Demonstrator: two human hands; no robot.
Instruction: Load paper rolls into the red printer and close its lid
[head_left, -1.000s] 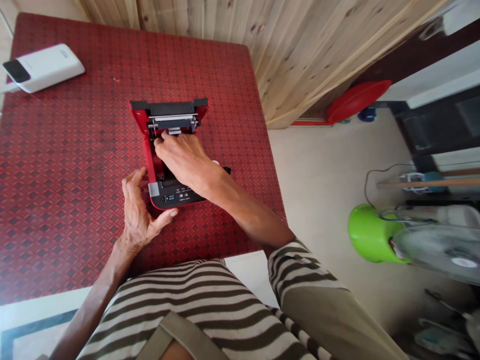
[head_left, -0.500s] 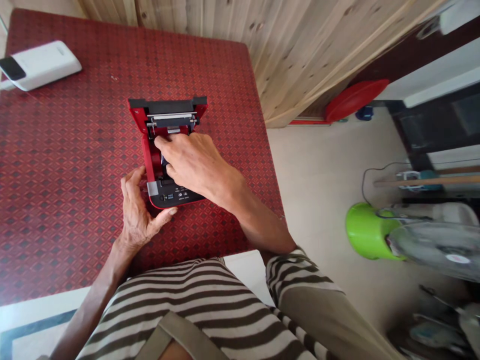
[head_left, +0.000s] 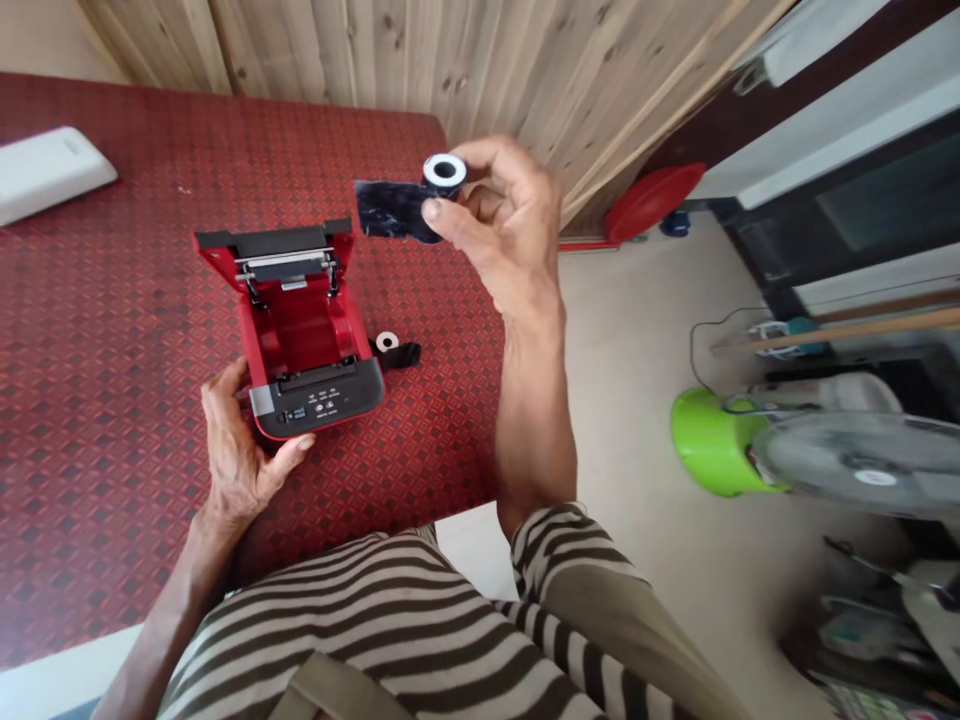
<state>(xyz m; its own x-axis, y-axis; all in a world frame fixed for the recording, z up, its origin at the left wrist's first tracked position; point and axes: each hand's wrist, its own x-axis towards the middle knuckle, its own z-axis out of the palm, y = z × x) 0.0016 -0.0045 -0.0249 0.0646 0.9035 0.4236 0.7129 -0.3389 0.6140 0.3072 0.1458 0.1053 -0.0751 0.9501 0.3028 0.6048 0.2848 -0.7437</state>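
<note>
red-black boxy plastic device [head_left: 306,335]: way in from above; raised red-black lid [head_left: 274,240] blocks far side, left hand [head_left: 238,462] left, small black-white roll [head_left: 399,355] right.

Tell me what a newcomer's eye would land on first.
Probably the open red-and-black device on the patterned red table, its lid tilted up, with the left hand around its near-left corner. Next, the white-ended dark roll in the right hand, its strip reaching leftward. The bright green object on the floor at right stands out too.

two black rolls [head_left: 401,208] [head_left: 403,356], one red printer [head_left: 300,335], one white device [head_left: 52,175] and one table [head_left: 112,400].
</note>
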